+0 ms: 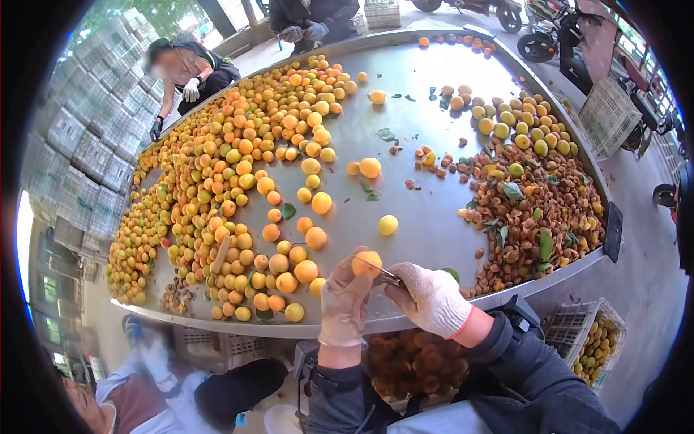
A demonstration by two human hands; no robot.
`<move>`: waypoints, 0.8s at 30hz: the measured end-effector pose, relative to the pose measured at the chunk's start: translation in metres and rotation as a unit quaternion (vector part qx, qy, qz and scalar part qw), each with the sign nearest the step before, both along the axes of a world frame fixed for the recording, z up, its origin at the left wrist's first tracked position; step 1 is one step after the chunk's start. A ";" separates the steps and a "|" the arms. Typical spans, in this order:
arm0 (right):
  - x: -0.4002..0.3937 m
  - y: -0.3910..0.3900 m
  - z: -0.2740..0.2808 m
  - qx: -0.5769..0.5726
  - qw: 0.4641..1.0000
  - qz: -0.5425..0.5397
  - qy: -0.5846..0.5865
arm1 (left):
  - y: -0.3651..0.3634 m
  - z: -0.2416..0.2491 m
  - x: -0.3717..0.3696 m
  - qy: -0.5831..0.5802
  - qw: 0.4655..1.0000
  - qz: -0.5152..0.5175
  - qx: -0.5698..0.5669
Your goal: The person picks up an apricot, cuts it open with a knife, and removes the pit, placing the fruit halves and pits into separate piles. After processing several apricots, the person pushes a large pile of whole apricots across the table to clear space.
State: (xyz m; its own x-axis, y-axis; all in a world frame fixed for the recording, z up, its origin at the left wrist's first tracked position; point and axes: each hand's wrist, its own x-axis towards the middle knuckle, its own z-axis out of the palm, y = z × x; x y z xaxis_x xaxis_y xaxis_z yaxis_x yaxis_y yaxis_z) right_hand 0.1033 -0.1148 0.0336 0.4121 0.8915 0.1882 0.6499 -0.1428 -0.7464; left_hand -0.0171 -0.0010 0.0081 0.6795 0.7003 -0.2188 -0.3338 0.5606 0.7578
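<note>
Near the front edge of the metal table (426, 239), my gloved left hand (343, 307) is closed around an orange-yellow apricot (366, 262). In the fist of my right hand (431, 295), also gloved, is a small thin-bladed knife (388, 275); its blade reaches the apricot's side, and my fingers hide the handle. A loose yellow apricot (388, 225) lies just beyond my hands. To the left spreads a large heap of whole apricots (238, 152). On the right is a pile of brown pits and scraps (531, 210) mixed with leaves.
Below my arms sits a container of apricot halves (416, 362). A crate of yellow-green fruit (596, 343) stands at the right. Another person (137, 383) sits at lower left; two more people (191, 72) (311, 22) work across the table. Stacked crates (79, 137) line the left.
</note>
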 end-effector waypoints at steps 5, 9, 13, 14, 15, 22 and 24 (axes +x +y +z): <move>-0.001 -0.004 -0.004 0.009 1.000 0.007 -0.017 | -0.003 0.005 -0.002 -0.002 1.000 0.000 0.002; -0.002 -0.006 -0.001 0.018 1.000 -0.001 -0.019 | -0.005 0.008 0.000 0.016 1.000 0.011 0.016; 0.000 -0.004 -0.002 -0.052 0.998 0.007 -0.043 | -0.016 0.008 0.007 0.079 0.989 0.029 0.125; 0.001 -0.003 -0.003 -0.053 0.998 0.005 -0.041 | -0.020 0.009 0.009 0.120 0.968 0.042 0.218; 0.003 -0.003 -0.004 -0.044 0.998 0.010 -0.034 | -0.022 0.010 0.008 0.121 0.968 0.039 0.217; 0.002 0.002 -0.005 -0.004 1.000 0.010 -0.029 | -0.014 0.007 0.009 0.042 0.997 0.046 0.043; -0.001 0.002 -0.003 -0.046 0.998 0.009 -0.046 | -0.021 0.011 0.010 0.068 0.997 0.034 0.031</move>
State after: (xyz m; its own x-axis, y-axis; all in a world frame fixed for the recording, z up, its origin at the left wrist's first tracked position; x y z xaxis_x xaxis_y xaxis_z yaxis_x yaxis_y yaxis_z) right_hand 0.1027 -0.1126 0.0311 0.3816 0.9134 0.1416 0.7175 -0.1962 -0.6683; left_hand -0.0070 -0.0217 0.0192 0.5972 0.7588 -0.2599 -0.2620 0.4908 0.8309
